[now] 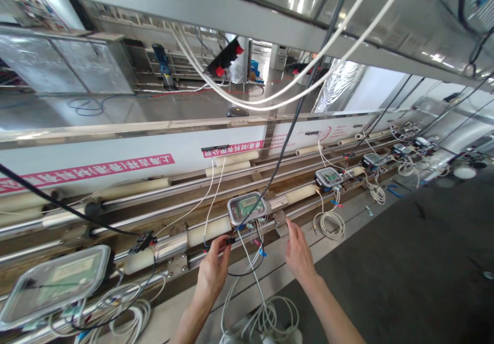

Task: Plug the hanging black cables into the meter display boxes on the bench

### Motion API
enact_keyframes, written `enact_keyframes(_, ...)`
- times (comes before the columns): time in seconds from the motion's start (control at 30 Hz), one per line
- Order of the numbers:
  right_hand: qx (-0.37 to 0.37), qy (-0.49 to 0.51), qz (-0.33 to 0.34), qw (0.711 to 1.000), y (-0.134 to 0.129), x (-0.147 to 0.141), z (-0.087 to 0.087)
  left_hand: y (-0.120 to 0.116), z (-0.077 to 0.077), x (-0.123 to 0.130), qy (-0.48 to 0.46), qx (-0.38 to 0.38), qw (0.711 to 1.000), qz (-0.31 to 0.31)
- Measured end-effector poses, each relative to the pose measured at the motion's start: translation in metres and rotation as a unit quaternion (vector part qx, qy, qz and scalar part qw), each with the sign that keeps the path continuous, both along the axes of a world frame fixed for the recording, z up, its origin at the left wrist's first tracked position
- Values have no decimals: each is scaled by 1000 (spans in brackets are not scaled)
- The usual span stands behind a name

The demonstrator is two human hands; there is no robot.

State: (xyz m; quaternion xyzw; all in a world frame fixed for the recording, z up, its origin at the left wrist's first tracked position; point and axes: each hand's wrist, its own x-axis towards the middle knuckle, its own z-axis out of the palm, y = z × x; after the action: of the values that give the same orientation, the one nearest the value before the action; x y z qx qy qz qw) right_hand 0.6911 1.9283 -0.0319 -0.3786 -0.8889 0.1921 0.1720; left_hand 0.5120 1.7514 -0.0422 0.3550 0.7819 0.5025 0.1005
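L hand point(212, 272), lower ctr, clamped on blk connector point(230, 241), apart from ctr box point(247, 207); box part-wired, rest can't tell. R hand point(299, 254), lower ctr-right, open, nothing held.

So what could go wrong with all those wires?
The black cord crosses over the clear box, so it might snag there if the left hand pulls. The looped white wires below could tangle. The right hand might bump the metal bracket.
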Motion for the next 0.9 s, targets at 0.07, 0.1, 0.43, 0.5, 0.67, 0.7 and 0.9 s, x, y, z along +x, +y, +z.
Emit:
enact_keyframes(0.07, -19, 6, -10, 1000, 5, 31, -18, 8, -2, 7, 23, -8, 1000, 11)
enact_keyframes(0.1, -28, 8, -16, 999, 9, 47, -27, 12, -2, 11, 38, -8, 999, 21)
enact_keyframes(0.43, -107, 29, -86, 990, 61, 216, -88, 111, 27, 149, 310, 112, 930, 161)
enact_keyframes(0.5, -116, 24, -93, 989, 77, 251, -93, 144, 27, 190, 299, 112, 941, 116)
enact_keyframes(0.67, -122, 13, -145, 982, 124, 327, -113, 233, 19, 266, 270, 72, 960, -28)
enact_keyframes(0.7, -122, 14, -156, 980, 133, 339, -120, 249, 18, 276, 270, 66, 959, -53)
enact_keyframes(0.9, -171, 47, -158, 971, 187, 386, -158, 331, 15, 306, 275, 52, 953, -114)
